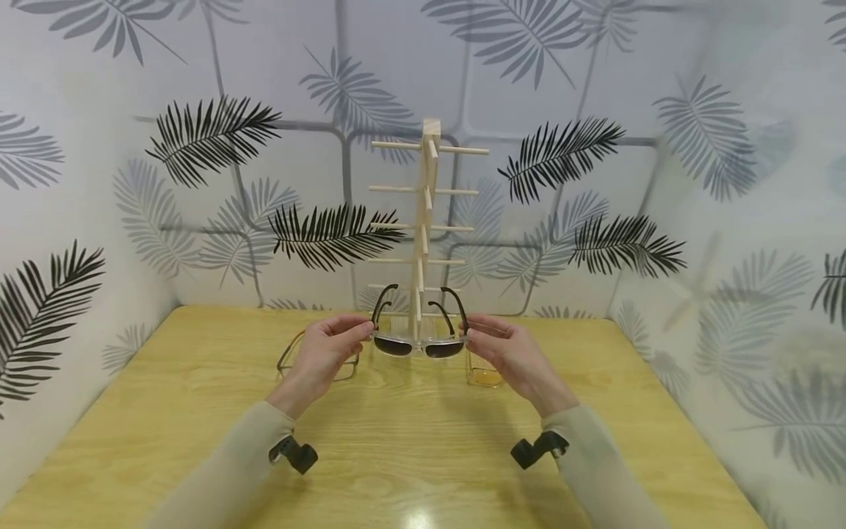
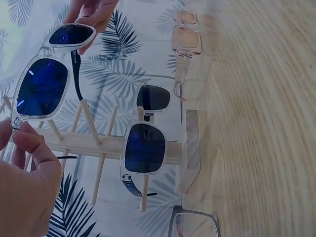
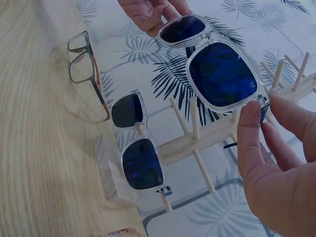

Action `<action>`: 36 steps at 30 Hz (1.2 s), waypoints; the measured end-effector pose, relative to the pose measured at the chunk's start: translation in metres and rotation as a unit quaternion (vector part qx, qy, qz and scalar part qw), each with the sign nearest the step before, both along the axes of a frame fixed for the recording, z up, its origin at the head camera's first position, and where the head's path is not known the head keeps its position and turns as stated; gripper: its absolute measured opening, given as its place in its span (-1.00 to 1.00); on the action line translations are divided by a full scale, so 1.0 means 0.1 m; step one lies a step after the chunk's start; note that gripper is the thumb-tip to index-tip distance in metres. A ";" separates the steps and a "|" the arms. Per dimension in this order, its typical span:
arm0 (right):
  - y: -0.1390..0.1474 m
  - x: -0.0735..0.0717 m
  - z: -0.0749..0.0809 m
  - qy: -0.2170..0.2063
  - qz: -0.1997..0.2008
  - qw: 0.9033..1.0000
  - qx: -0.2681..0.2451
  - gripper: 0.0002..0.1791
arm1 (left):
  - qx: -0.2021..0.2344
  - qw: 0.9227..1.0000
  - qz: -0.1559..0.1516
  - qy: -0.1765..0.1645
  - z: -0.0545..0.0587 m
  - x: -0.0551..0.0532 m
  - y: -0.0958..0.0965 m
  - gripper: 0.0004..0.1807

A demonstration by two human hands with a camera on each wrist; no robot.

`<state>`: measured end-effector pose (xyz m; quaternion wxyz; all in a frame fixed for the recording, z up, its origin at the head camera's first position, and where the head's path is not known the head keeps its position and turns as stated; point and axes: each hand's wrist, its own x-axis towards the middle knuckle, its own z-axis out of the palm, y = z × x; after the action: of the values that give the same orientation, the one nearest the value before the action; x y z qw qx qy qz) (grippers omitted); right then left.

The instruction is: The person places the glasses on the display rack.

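Note:
A pair of sunglasses (image 1: 393, 346) with a clear frame and dark blue lenses is held up by both hands in front of the wooden display stand (image 1: 431, 131). My left hand (image 1: 324, 356) pinches one outer corner by the hinge, and my right hand (image 1: 518, 360) pinches the other. The dark temples point back towards the stand. On the lowest rung sits a second, similar clear-framed pair of sunglasses (image 2: 144, 148), plain in both wrist views; in the head view the held pair mostly hides it.
Dark-framed eyeglasses (image 1: 345, 371) lie on the wooden table (image 1: 416, 441) left of the stand, partly behind my left hand. Tinted glasses (image 1: 485, 378) with a pale pinkish frame lie to the right. Bare rungs (image 1: 463, 150) stick out above. Leaf-patterned wall covering encloses the back and sides.

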<state>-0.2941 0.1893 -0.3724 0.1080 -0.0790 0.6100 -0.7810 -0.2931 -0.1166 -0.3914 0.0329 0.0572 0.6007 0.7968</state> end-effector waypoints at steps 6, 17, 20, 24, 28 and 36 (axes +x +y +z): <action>-0.07 -0.10 0.02 -0.017 -0.031 0.999 -0.016 -0.47 | 0.046 0.999 0.021 -0.001 0.02 -0.06 0.04 -0.93; -0.16 -0.29 0.03 -0.046 -0.083 0.995 -0.029 -0.52 | 0.102 0.988 0.110 -0.020 -0.05 -0.29 0.19 -0.95; -0.15 -0.33 0.02 -0.054 -0.084 0.995 -0.025 -0.50 | 0.105 0.986 0.129 -0.011 -0.06 -0.35 0.24 -0.94; -0.13 -0.41 0.01 -0.057 -0.081 0.995 -0.011 -0.49 | 0.101 0.985 0.143 -0.003 -0.08 -0.39 0.29 -0.95; -0.11 -0.49 -0.01 -0.061 -0.077 0.995 -0.007 -0.49 | 0.092 0.985 0.147 0.002 -0.10 -0.42 0.30 -0.95; -0.10 -0.58 -0.03 -0.066 -0.063 0.996 0.002 -0.48 | 0.060 0.986 0.154 0.003 -0.11 -0.48 0.31 -0.89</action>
<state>-0.3521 0.1795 -0.3759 0.0985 0.0119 0.6066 -0.7888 -0.3411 -0.0859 -0.4026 -0.0955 -0.0316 0.5532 0.8270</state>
